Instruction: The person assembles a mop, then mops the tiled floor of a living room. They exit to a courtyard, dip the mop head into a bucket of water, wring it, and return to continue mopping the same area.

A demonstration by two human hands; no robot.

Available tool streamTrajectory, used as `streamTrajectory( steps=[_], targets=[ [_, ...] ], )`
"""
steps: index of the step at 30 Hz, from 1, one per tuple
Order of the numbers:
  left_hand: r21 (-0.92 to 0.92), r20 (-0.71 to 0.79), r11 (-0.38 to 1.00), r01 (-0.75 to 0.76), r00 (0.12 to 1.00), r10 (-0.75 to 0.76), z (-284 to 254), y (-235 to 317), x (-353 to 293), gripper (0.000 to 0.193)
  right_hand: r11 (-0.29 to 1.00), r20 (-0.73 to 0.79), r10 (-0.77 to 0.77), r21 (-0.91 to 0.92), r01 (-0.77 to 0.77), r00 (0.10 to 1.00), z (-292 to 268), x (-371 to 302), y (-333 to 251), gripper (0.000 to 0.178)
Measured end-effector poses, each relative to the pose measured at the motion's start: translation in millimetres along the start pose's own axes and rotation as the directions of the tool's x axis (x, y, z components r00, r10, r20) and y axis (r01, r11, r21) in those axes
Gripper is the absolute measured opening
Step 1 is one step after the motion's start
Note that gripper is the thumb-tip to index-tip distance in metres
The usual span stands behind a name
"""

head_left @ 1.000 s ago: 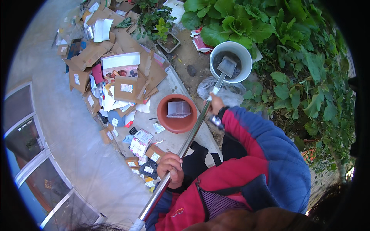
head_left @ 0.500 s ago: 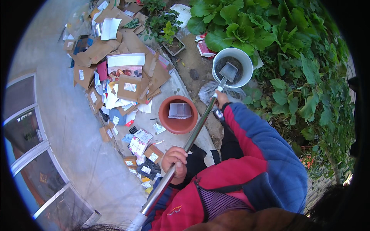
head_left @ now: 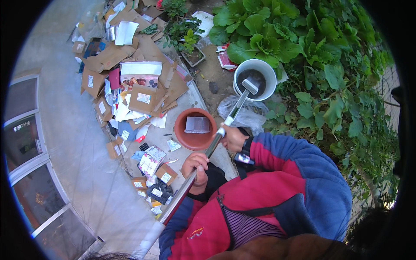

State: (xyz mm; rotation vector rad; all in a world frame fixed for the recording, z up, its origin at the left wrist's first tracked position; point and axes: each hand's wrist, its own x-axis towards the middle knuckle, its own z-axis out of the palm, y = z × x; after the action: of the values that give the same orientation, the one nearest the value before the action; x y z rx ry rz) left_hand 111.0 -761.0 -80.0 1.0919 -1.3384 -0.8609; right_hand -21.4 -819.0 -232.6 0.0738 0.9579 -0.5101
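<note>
A long-handled tool with a shiny metal pole (head_left: pixel 176 202) runs diagonally from the lower left up toward a white bucket (head_left: pixel 272 82). My left hand (head_left: pixel 196 172) grips the middle of the pole. Higher up, near a white collar, my right hand (head_left: pixel 234 138) is wrapped round it. At the far end is a small rectangular grey head (head_left: pixel 250 86), seen nearly edge-on at the bucket's near side. I cannot tell the tool's exact kind. Something dark (head_left: pixel 256 76) lies in the bucket. Just left of the pole stands a terracotta-coloured pot (head_left: pixel 180 135) with a clear plastic box (head_left: pixel 197 125) inside.
A spread of flattened cardboard (head_left: pixel 145 99), papers and packets covers the paving to the left. Crumpled clear plastic (head_left: pixel 249 113) lies below the bucket. Leafy plants (head_left: pixel 271 41) fill the right side. A potted plant (head_left: pixel 193 56) stands beyond. Glazed panels (head_left: pixel 41 177) line the far left.
My right hand has come back toward me, bending the arm. The tool's head has shifted toward the bucket's near rim and turned from showing its broad face to edge-on.
</note>
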Motion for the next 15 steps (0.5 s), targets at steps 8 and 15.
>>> streamTrajectory(
  steps=[8,15],
  targets=[
    [-0.063,0.056,0.998,0.010,0.998,-0.006,2.8,8.0,0.6,0.012,0.989,0.122,0.147,-0.033,-0.144,0.982,57.7,-77.6,2.7,0.042],
    [-0.008,0.152,0.986,0.165,0.975,-0.162,-12.4,30.7,-3.6,0.015,0.999,-0.125,-0.052,-0.012,0.051,0.991,42.0,-32.0,8.2,0.038]
  ],
)
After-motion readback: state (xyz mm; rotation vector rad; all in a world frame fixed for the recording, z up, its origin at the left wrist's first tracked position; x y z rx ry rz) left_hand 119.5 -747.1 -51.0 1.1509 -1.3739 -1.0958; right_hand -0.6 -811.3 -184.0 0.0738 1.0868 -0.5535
